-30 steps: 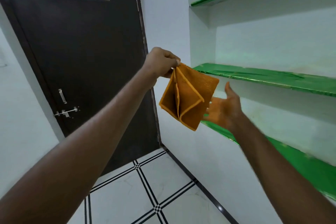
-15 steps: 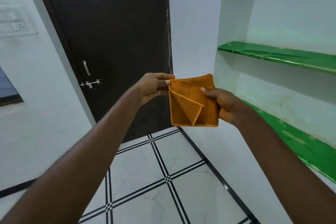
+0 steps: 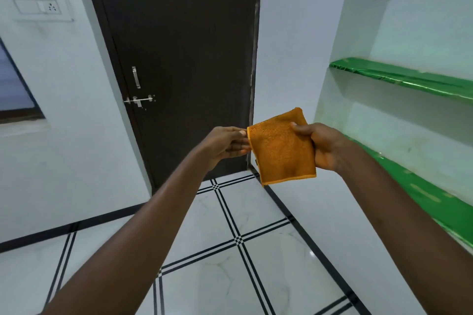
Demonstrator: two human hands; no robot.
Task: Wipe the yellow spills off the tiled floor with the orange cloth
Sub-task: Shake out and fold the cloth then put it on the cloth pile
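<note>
Glossy white tiled floor (image 3: 268, 258) with black grid lines below. Folded square orange terry cloth (image 3: 281, 147) held mid-air: right hand (image 3: 323, 147) grips its right edge, left hand (image 3: 225, 144) fingers pinch the left edge. Dark wooden door (image 3: 184, 46) behind.

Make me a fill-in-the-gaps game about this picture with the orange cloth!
1. The orange cloth is held up by ____ hands.
2. The door behind the cloth is ____, not open.
3. The shelves on the wall are coloured ____.
4. The tiled floor is white with ____ lines.

Missing words: two; closed; green; black
</note>
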